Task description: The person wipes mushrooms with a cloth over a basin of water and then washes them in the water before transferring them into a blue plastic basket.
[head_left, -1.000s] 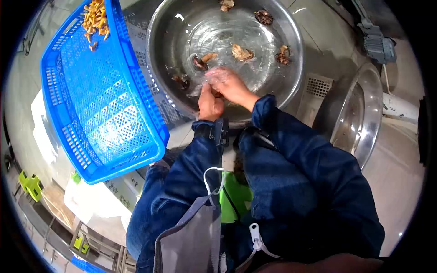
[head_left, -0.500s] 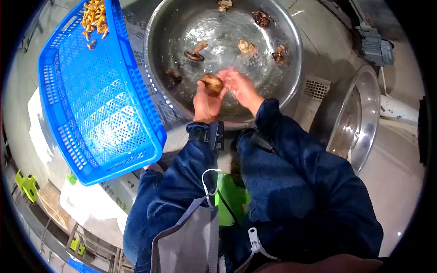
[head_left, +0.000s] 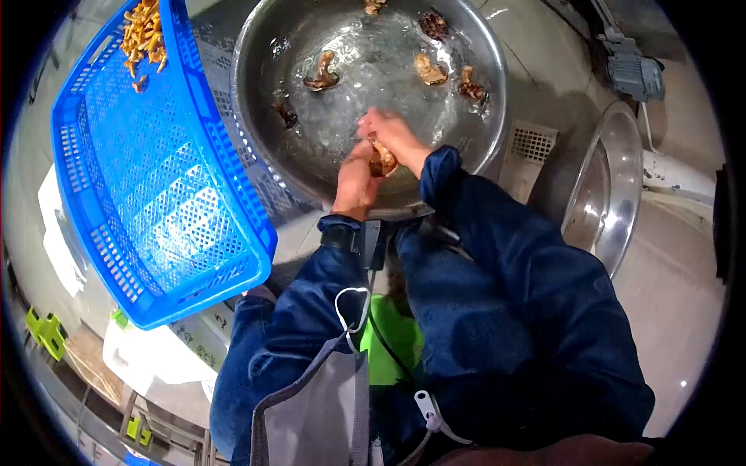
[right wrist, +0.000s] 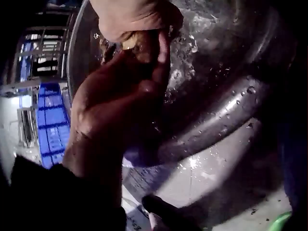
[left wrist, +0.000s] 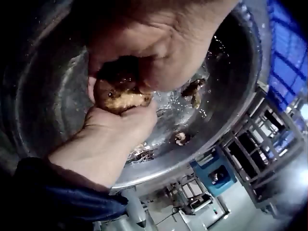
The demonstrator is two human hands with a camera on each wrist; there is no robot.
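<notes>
Low over the near side of a metal basin (head_left: 247,147) of water, my two hands meet at a brown mushroom (head_left: 382,161). My left hand (head_left: 357,183) grips it from the left, and my right hand (head_left: 395,138) curls over its upper side. In the left wrist view the dark, wet mushroom (left wrist: 122,96) shows a pale tan band between both hands. Fingers hide much of it in the right wrist view. Several other mushrooms lie in the water beyond, among them a stemmed one (head_left: 322,72), a pale one (head_left: 429,70) and a dark one (head_left: 434,26).
A blue perforated crate (head_left: 167,182) stands left of the basin, with small orange-yellow mushrooms (head_left: 143,35) at its far end. To the right, a second metal basin (head_left: 622,186) leans on its side near a floor drain grate (head_left: 534,144) and a grey motor (head_left: 636,74).
A second ago both hands were together in splashing water. Then the left hand held the mushroom up with the right hand beside it; now the right hand grips it too. Mushrooms in the water have drifted.
</notes>
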